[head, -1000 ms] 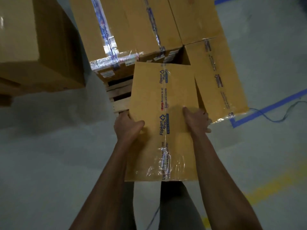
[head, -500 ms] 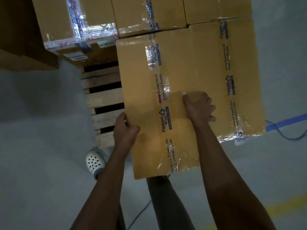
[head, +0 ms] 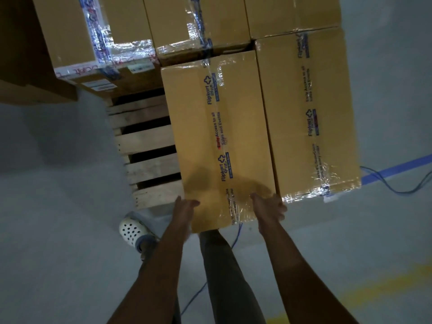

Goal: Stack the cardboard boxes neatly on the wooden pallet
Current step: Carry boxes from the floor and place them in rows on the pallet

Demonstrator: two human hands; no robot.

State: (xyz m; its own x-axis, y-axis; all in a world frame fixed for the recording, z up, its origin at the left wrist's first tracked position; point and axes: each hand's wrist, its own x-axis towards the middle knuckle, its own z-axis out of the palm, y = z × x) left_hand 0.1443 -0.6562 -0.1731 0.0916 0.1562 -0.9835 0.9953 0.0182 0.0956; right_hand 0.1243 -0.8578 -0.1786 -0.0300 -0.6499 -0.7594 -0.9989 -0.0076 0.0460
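Firstly, at the far left stands one big dark brown cardboard box [head: 30, 66], apart from the pallet and half cut by the picture edge. Next to it comes the wooden slatted pallet [head: 145, 142]; I count five bare planks on its left part. Below the pallet, on the grey concrete floor [head: 58, 230], is one white clog shoe with holes [head: 132, 230].

Then comes the left hand [head: 184, 206]. It lies flat with straight fingers against the near left corner of the long tan cardboard box with printed clear tape [head: 198, 127]. This box lies on the pallet. Its far end meets the back row and its right side touches a second tan taped box [head: 287, 113] of the same kind.

The right hand [head: 268, 206] is at the near right corner of the first box, with loosely bent fingers. Whether it really grips, I cannot tell, because the hand is blurred.

Behind these two boxes is a back row of three taped brown boxes [head: 175, 22], so five boxes are on the pallet.

At the right, a blue tape line [head: 397, 168] and a thin blue cable [head: 395, 189] lie on the floor, and lower down a faint yellow floor stripe [head: 374, 288].
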